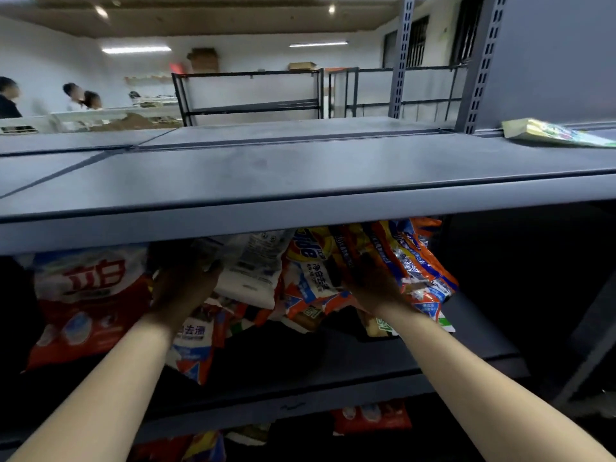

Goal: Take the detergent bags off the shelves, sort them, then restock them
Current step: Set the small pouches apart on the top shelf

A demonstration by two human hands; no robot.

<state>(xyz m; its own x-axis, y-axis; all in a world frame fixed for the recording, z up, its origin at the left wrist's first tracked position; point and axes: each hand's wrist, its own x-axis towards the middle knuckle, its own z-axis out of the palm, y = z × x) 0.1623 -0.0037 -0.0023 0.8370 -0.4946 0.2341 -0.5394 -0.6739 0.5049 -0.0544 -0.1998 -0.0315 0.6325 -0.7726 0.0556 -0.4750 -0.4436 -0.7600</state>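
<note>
Under the top shelf, our left hand reaches in beside the red detergent bag, touching a white bag; our right hand lies on the orange Tide bags. Shadow hides both grips.

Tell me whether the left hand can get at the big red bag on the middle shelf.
Probably yes. The left hand is right beside the red bag, which faces the open shelf front with nothing over it. The top shelf overhangs but leaves room.

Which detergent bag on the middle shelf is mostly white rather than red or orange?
The white bag between the two hands, just right of the left hand; the bags around it are red or orange.
</note>
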